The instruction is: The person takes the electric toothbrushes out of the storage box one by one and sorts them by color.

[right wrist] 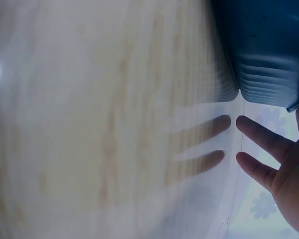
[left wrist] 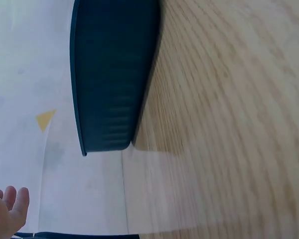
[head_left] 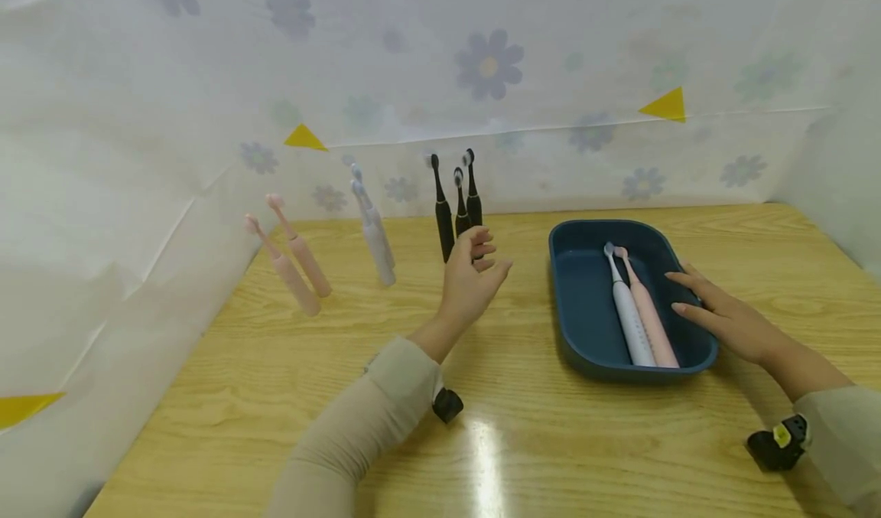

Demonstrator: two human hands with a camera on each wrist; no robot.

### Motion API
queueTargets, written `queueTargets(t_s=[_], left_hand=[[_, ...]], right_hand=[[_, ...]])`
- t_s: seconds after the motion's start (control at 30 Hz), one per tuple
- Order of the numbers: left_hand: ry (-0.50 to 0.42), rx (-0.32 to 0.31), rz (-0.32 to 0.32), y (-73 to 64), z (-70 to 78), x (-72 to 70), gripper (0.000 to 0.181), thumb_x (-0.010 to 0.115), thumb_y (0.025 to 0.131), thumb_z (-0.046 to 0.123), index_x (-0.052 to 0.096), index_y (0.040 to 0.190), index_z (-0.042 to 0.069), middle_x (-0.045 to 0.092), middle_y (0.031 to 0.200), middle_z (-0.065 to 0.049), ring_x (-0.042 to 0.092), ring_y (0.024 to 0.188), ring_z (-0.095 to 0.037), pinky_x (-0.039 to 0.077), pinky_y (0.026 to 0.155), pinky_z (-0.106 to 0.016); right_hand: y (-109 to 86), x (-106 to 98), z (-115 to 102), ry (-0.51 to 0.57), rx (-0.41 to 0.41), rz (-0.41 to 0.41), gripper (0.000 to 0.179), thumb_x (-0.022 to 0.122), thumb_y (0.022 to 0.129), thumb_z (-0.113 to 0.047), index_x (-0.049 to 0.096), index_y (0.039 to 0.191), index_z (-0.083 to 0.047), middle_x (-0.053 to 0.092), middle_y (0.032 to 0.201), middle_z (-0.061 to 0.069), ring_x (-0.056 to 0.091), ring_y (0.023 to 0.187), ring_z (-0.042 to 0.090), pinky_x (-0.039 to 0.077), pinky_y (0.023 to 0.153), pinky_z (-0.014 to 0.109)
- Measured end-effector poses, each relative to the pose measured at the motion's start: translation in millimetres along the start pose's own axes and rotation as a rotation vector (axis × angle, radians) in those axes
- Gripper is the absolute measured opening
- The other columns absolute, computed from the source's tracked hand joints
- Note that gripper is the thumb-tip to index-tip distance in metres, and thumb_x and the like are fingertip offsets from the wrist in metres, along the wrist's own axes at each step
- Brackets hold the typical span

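Observation:
My left hand (head_left: pixel 469 279) is just in front of three upright black electric toothbrushes (head_left: pixel 443 223), with its thumb spread and fingers loosely bent. It partly hides their handles; in the left wrist view, that hand (left wrist: pixel 7 211) shows at the lower left with nothing visible in it. My right hand (head_left: pixel 733 323) rests at the right rim of a dark blue tray (head_left: pixel 574 327), its fingers reaching over the edge. In the right wrist view, the fingers (right wrist: pixel 266 137) are spread beside the tray wall. Inside the tray lie a white toothbrush (head_left: pixel 629 315) and a pink toothbrush (head_left: pixel 652 319), side by side.
Two pink toothbrushes (head_left: pixel 296 277) stand at the left of the wooden table (head_left: pixel 530 449). White toothbrushes (head_left: pixel 376 239) stand between them and the black ones, one partly behind another. A flower-patterned white sheet (head_left: pixel 564 59) hangs behind the table and along its left side.

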State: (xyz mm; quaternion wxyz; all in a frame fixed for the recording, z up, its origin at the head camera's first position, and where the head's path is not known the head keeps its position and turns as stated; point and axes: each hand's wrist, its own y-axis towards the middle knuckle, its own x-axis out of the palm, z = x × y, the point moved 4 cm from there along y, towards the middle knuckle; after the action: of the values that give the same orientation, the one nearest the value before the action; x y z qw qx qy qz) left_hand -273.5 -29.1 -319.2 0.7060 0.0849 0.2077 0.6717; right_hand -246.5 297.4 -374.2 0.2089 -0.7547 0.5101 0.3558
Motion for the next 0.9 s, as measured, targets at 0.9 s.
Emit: queueTargets(t_s=[0.9], left_hand=[[0.035, -0.096, -0.436, -20.0, 5.9, 74.2, 0.056, 0.064, 0.078, 0.010, 0.036, 0.127, 0.009, 0.047, 0.114, -0.006, 0.050, 0.099, -0.010, 0.043, 0.074, -0.015]], right_hand=[[0.8, -1, 1, 0.007, 0.021, -0.013, 0.055, 0.040, 0.093, -0.022, 0.012, 0.138, -0.006, -0.009, 0.141, 0.016, 0.001, 0.122, 0.047, 0.013, 0.081, 0.068]])
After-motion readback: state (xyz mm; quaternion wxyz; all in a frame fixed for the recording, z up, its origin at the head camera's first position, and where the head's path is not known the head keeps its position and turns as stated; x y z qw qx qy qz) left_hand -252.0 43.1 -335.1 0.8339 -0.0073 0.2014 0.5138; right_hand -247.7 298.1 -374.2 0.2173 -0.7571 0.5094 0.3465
